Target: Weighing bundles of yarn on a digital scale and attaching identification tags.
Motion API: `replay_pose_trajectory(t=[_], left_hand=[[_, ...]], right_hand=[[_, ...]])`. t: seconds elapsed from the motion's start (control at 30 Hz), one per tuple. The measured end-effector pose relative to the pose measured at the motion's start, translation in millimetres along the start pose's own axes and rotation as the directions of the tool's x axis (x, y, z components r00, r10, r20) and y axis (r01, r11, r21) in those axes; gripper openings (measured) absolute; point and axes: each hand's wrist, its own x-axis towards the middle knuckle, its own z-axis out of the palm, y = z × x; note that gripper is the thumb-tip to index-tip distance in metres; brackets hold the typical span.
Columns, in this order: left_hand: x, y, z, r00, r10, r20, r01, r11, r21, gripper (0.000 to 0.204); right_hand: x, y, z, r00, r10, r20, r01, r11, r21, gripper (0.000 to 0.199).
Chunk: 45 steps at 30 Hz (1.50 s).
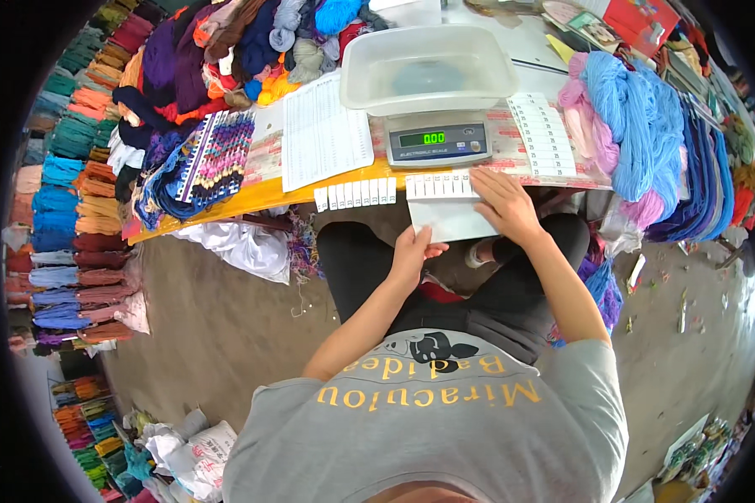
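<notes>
A white sheet (450,220) with a row of small numbered labels (439,184) along its far edge hangs over the table's front edge. My left hand (413,256) pinches the sheet's near edge, thumb on top and fingers curled beneath. My right hand (507,204) lies over the sheet's right side, fingers stretched toward the end of the label row. To the left, several separate white labels (356,194) are lined up along the table edge. Directly behind the sheet stands an electronic scale (438,141) with a lit green display, bearing a clear plastic tub (361,71).
A printed paper list (325,134) lies left of the scale, another label sheet (542,134) right. Yarn sample strands (201,163) sit at the table's left. Blue and pink yarn skeins (629,109) hang at right. Yarn-filled shelves (75,210) line the left; a white bag (247,247) hangs below.
</notes>
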Motion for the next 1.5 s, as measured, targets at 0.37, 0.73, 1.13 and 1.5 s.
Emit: replay_pose_trajectory(t=[0.37, 0.73, 1.13, 1.5], left_hand=[[-65, 8, -13, 0.942, 0.116, 0.316, -0.275, 0.807, 0.522, 0.015], [-73, 37, -49, 0.943, 0.254, 0.214, -0.329, 0.796, 0.507, 0.012], [14, 190, -278, 0.734, 0.336, -0.59, -0.275, 0.942, 0.195, 0.028], [-103, -131, -308, 0.697, -0.043, -0.716, 0.396, 0.856, 0.333, 0.027]], right_hand=[[-94, -85, 21, 0.492, 0.769, 0.408, -0.737, 0.118, 0.666, 0.025], [-34, -116, 22, 0.602, 0.708, 0.368, -0.71, 0.265, 0.652, 0.034], [-51, -115, 83, 0.65, 0.407, 0.642, -0.755, 0.247, 0.608, 0.037], [-141, -68, 187, 0.357, 0.067, 0.932, -0.465, 0.878, 0.115, 0.055]])
